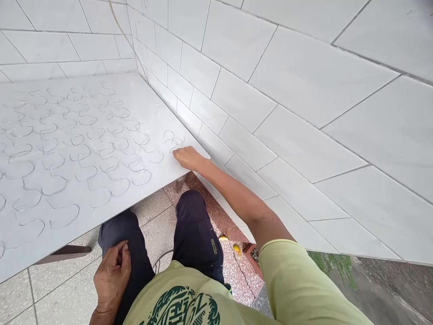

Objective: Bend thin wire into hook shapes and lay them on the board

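Observation:
A large white slab lies flat in front of me, covered with several thin curved pencil or scribe lines. My right hand reaches out to its near right corner, fingers closed and pressed on the surface beside the last curved marks; what it holds, if anything, is hidden. My left hand rests on my left thigh with its fingers curled loosely, nothing in it. I am in dark trousers and a light green shirt.
A white tiled wall runs along the right side of the slab and meets another tiled wall at the back. Below are a speckled terrazzo floor, a dark wooden support under the slab, and a thin cable along the wall corner.

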Demonstrator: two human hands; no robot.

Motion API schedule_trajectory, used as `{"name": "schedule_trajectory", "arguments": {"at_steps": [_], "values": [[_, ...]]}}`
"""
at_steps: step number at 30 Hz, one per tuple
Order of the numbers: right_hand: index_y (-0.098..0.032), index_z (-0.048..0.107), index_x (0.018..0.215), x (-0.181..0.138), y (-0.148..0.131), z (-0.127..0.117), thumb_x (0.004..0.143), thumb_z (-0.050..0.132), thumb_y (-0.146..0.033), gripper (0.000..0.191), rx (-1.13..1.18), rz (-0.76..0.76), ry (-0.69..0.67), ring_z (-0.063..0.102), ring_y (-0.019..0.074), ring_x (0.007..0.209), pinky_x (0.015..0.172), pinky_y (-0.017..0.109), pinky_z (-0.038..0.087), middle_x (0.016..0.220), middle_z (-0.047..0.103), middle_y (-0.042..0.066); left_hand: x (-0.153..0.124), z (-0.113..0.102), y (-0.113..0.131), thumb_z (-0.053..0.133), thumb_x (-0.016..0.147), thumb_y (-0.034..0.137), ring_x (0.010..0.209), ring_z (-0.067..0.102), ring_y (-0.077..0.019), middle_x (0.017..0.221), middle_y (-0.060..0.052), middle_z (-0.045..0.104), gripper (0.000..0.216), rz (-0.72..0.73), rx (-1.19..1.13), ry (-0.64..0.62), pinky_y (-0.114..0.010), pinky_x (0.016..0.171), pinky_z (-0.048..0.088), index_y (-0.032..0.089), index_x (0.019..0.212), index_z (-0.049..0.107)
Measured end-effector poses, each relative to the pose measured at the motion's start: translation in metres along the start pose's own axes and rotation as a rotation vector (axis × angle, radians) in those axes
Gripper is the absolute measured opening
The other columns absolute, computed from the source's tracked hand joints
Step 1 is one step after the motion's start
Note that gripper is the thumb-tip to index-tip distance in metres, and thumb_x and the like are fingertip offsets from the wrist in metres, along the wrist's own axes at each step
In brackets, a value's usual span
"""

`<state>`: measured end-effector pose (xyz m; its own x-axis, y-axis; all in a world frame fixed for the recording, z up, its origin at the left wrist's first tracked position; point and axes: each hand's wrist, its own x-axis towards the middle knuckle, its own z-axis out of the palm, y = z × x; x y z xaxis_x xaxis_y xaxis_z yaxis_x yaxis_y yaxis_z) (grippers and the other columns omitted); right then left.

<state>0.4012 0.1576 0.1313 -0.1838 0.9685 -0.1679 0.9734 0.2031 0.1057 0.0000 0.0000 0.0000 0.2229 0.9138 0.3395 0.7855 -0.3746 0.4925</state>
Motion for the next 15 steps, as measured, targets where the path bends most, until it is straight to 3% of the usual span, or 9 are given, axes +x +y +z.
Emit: {"name": "schedule_trajectory", "arguments": {"at_steps": [5, 10, 15], "values": [[-0.003, 0.059, 0.123, -0.007, 0.003, 0.002, 0.094, 0.04, 0.003, 0.036, -0.041, -0.058, -0.033, 0.07, 0.0327, 0.1, 0.079, 0.039, 0.046, 0.113, 0.073, 0.027, -0.001, 0.0, -0.001, 0.055, 0.101, 0.032, 0.068, 0.066, -0.0169, 0.09, -0.004, 0.074, 0.025, -0.004, 0.003, 0.0, -0.028, 0.07, 0.05, 0.019, 0.11, 0.074], [-0.003, 0.054, 0.129, -0.01, 0.006, 0.0, 0.1, 0.034, -0.003, 0.035, -0.052, 0.009, -0.007, 0.07, 0.0335, 0.098, 0.077, 0.04, 0.047, 0.118, 0.071, 0.027, -0.001, 0.001, -0.002, 0.056, 0.101, 0.033, 0.069, 0.066, -0.0162, 0.089, -0.004, 0.074, 0.026, -0.014, 0.009, -0.01, -0.027, 0.069, 0.049, 0.018, 0.11, 0.075], [-0.007, 0.058, 0.126, -0.003, 0.002, -0.006, 0.093, 0.042, 0.002, 0.038, -0.046, -0.021, -0.058, 0.07, 0.0292, 0.095, 0.076, 0.036, 0.046, 0.117, 0.073, 0.023, -0.001, 0.004, -0.003, 0.056, 0.1, 0.034, 0.071, 0.067, -0.0169, 0.092, -0.005, 0.075, 0.026, -0.036, 0.016, -0.017, -0.027, 0.068, 0.049, 0.019, 0.111, 0.075]]}}
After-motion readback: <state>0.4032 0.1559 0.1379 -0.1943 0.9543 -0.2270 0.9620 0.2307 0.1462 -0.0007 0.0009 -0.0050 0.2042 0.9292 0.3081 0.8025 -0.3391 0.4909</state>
